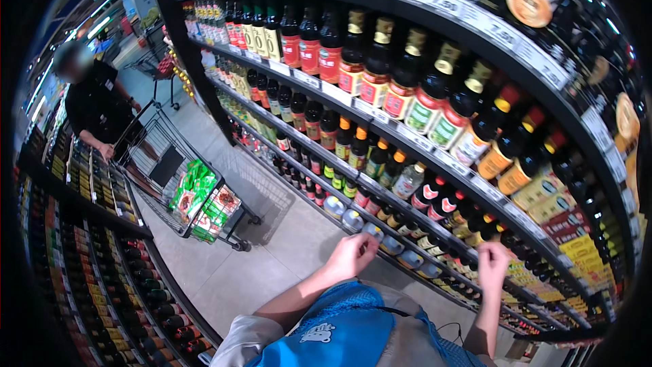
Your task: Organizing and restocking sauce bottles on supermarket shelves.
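My left hand is raised in front of my blue vest, its fingers curled loosely; nothing shows in it. Further right, my right hand is also raised with curled fingers, in front of the lower shelves as the camera sees it, and I see no object in it. Whether either hand touches a shelf cannot be told, but both seem apart from the goods. Beyond them stand rows of dark glass sauce bottles with red, green and orange labels. Large clear jugs stand on the bottom shelf.
Long shelving with a price-tag rail curves along the right. More bottle shelves line the left. Between them, on the tiled floor, a person in black holds a shopping cart containing green packages. Another cart stands behind.
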Motion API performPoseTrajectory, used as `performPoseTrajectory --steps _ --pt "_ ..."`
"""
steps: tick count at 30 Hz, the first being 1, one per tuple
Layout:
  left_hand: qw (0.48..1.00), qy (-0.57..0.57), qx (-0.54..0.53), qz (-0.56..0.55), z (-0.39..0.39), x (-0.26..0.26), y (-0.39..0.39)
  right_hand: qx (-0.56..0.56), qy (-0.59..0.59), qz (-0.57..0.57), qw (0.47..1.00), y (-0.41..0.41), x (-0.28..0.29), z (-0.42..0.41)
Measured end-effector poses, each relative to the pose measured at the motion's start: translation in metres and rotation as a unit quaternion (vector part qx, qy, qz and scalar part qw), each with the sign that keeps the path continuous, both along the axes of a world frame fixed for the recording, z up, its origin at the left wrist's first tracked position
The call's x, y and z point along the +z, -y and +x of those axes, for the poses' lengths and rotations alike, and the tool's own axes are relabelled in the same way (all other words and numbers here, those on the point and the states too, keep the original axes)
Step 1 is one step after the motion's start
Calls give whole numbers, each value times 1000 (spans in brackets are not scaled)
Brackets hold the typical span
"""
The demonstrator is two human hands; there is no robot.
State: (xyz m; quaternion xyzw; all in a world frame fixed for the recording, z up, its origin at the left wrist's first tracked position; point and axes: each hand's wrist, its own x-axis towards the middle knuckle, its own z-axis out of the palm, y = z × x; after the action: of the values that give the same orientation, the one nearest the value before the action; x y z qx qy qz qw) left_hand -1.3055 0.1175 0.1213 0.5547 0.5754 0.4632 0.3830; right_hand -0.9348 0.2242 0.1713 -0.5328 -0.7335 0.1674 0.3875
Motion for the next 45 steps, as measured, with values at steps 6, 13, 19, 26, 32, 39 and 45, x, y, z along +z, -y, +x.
performPoseTrajectory --steps 6,13,19,26,32,39,45 --pt "999 -31 -19 -41 45 -24 56 154 79 -204 964 45 -77 8" --pt "994 -71 -30 -82 54 -31 131 214 291 -440 822 149 -333 94" --pt "987 -104 34 -116 10 -36 172 264 305 -507 762 237 -408 192" --pt "990 -80 62 -99 -51 -36 220 189 262 -610 723 237 -406 152" --pt "976 -95 142 -135 -150 -55 315 72 279 -548 785 209 -420 -28" --pt "951 -78 244 -173 -232 -101 433 279 304 -304 858 208 -340 -326" --pt "922 -4 332 -200 -262 -134 484 374 307 -188 855 218 -254 -513"
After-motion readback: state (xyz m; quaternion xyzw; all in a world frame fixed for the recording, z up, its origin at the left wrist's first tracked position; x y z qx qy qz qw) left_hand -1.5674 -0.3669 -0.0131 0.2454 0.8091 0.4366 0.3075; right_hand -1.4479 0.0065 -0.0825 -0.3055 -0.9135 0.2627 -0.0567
